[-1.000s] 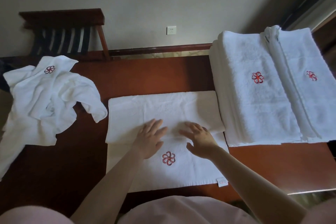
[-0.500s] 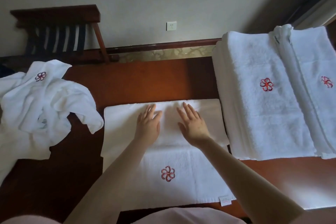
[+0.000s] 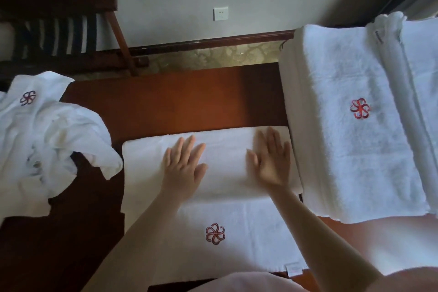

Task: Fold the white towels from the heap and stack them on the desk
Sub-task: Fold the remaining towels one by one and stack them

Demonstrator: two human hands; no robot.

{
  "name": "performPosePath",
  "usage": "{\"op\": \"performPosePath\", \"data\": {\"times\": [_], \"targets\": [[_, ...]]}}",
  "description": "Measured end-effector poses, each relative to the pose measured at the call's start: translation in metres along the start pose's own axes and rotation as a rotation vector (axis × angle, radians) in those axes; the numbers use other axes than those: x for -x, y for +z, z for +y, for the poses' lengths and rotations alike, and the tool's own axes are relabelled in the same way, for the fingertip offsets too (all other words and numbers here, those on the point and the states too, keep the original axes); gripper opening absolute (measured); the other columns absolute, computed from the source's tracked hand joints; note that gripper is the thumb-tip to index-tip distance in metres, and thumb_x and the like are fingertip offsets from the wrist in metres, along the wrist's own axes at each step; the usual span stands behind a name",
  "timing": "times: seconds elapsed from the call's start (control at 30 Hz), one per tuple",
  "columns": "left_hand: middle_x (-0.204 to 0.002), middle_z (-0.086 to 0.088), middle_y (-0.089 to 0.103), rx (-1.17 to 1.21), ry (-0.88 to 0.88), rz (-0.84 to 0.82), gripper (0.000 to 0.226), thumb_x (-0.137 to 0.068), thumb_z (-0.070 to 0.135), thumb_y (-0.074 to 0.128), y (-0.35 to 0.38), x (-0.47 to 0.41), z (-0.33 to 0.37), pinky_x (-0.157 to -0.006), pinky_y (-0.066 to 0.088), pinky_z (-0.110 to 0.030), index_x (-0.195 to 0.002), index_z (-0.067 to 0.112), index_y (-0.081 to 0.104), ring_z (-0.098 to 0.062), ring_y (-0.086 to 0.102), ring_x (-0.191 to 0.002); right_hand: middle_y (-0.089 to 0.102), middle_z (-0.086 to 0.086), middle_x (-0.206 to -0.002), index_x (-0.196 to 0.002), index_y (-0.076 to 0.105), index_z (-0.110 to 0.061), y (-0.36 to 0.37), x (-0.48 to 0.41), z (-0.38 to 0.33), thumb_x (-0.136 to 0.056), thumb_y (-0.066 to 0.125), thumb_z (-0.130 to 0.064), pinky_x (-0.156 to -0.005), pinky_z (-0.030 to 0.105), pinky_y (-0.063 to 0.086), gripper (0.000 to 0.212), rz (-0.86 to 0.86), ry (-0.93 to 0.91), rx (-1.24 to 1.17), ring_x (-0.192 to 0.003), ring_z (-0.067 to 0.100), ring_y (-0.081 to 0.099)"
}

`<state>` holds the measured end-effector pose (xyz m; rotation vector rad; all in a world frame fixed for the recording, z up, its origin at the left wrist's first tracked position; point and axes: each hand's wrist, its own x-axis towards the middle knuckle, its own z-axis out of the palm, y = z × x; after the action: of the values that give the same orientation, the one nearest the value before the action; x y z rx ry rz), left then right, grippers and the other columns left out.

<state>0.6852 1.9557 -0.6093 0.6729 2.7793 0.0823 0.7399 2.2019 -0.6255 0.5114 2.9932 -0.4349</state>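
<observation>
Both hands have slid apart since before, so past the unfolded heap (image 3: 47, 140) the left hand (image 3: 183, 166) and right hand (image 3: 272, 161) now lie flat with fingers straight on the half-folded towel (image 3: 147, 161), probably smoothing it, beside the finished stack (image 3: 350, 149) on the desk (image 3: 189, 99).

You have the heap (image 3: 59, 144) at the surface's (image 3: 189, 102) left edge, the towel (image 3: 225, 161) at its near edge, the stack (image 3: 343, 161) at its right edge.

- The left forearm (image 3: 142, 227) and the right forearm (image 3: 315, 232) were bare, with no sleeve on them.
- The left hand (image 3: 183, 166) and the right hand (image 3: 270, 163) were bare too.
- A pale pink garment (image 3: 237, 283) showed at the bottom edge.
</observation>
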Motion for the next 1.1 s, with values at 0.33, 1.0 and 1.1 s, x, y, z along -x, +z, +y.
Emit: {"op": "performPosePath", "data": {"times": [0.33,1.0,1.1], "targets": [[-0.154,-0.009,0.032,-0.003,0.015,0.090,0.057,-0.095,0.044,0.028,0.000,0.004,0.004,-0.112,0.023,-0.055,-0.142,0.016,0.046,-0.032,0.025,-0.143,0.039,0.019,-0.148,-0.137,0.049,-0.001,-0.009,0.027,0.009,-0.094,0.033,-0.028,-0.113,0.054,0.023,0.054,0.081,-0.203,-0.079,-0.138,0.035,0.037],[-0.157,-0.015,0.019,0.026,-0.287,0.048,0.058,-0.098,0.039,0.027,0.003,0.078,-0.068,-0.113,0.015,-0.058,-0.148,0.009,0.034,-0.035,0.012,-0.146,0.004,0.002,-0.162,-0.153,0.018,-0.022,-0.008,0.039,-0.040,-0.100,0.036,-0.037,-0.120,0.041,0.002,0.058,-0.302,-0.276,0.118,-0.149,0.020,-0.001],[-0.155,-0.015,0.028,0.061,-0.197,0.113,0.048,-0.096,0.026,0.044,0.000,0.083,-0.048,-0.111,0.021,-0.057,-0.139,0.005,0.047,-0.034,0.020,-0.145,0.027,0.010,-0.155,-0.146,0.034,-0.016,-0.019,0.053,-0.044,-0.096,0.044,-0.027,-0.115,0.040,0.018,0.052,-0.223,-0.345,0.119,-0.144,0.025,0.021]]}}
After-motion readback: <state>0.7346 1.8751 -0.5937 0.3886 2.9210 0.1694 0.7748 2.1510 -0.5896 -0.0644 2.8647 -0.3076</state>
